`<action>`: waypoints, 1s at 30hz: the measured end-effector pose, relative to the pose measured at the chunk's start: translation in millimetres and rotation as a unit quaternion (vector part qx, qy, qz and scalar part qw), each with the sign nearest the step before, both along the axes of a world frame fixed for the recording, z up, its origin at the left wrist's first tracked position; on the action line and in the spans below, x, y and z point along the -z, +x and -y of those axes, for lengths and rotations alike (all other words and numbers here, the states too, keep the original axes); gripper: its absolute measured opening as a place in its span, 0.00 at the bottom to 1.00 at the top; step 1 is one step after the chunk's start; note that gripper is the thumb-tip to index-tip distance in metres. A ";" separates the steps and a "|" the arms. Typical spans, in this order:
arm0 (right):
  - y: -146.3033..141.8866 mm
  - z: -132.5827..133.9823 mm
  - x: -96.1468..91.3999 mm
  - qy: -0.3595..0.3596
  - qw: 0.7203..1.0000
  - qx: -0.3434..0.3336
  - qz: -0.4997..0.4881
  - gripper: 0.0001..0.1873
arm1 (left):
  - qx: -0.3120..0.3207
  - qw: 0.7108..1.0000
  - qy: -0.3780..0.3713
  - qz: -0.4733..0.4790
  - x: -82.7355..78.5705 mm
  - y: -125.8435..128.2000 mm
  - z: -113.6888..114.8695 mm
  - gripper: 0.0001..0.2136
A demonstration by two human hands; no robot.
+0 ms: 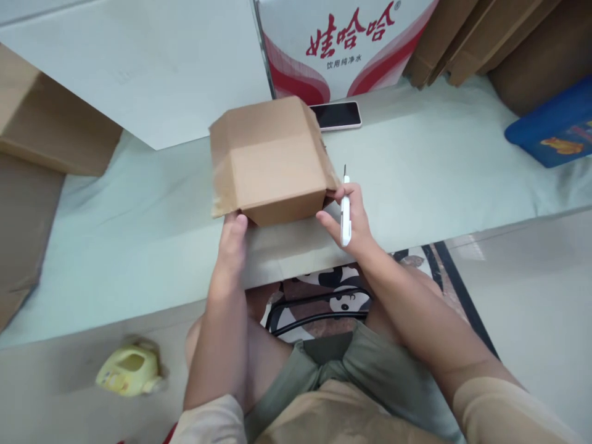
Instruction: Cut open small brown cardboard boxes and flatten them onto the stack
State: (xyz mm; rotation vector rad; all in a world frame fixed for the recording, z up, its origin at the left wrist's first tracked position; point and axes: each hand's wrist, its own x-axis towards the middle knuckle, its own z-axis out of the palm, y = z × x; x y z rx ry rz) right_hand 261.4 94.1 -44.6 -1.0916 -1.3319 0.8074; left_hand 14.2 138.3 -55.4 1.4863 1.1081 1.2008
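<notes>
A small brown cardboard box [277,166] with flaps along its sides sits in front of me at the near part of the table. My left hand [232,237] grips its near left corner, thumb in sight and the fingers hidden under the flap. At the near right corner, my right hand [351,216] has fingertips against the box's edge. The same hand holds a white utility knife [345,213], upright in the view, its thin dark blade pointing away from me. The thumb of that hand stands apart from the fingers.
Behind the box, a phone [340,115] lies by a white-and-red carton [346,49]. A large white box [139,74] stands left of it, cardboard boxes [60,123] farther left. A blue package [555,132] is at right. On the floor lies a yellow jug [129,370].
</notes>
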 end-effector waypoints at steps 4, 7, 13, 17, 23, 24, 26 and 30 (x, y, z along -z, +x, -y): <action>1.3 -4.9 2.5 0.006 0.995 -0.015 -0.094 0.27 | 0.059 0.996 0.008 -0.060 -6.9 0.3 4.5 0.36; 8.8 -15.9 7.7 -0.031 0.992 0.008 -0.125 0.35 | 0.056 0.994 -0.008 -0.097 -11.0 3.6 8.2 0.38; 27.0 -31.9 7.0 -0.061 0.983 0.035 -0.171 0.42 | -0.030 0.998 -0.028 -0.036 -7.9 0.7 12.0 0.37; 30.8 -20.5 -1.7 -0.092 0.990 -0.043 -0.096 0.46 | -0.033 0.997 -0.071 0.016 -11.0 -1.9 13.7 0.36; 26.9 -6.7 -3.5 -0.092 0.995 0.013 0.048 0.46 | -0.046 0.996 -0.068 -0.043 -21.6 -2.3 9.1 0.33; 26.1 -6.1 -3.5 -0.089 0.994 0.040 0.053 0.45 | -0.058 0.995 -0.059 -0.050 -22.8 -2.6 8.1 0.32; 25.2 -4.8 -4.5 -0.075 0.991 0.095 0.060 0.44 | -0.083 0.994 -0.046 -0.055 -25.4 -2.5 6.8 0.30; 27.7 0.0 -8.9 -0.031 0.983 0.175 0.054 0.34 | -0.100 0.992 -0.044 -0.066 -31.2 -0.8 8.8 0.26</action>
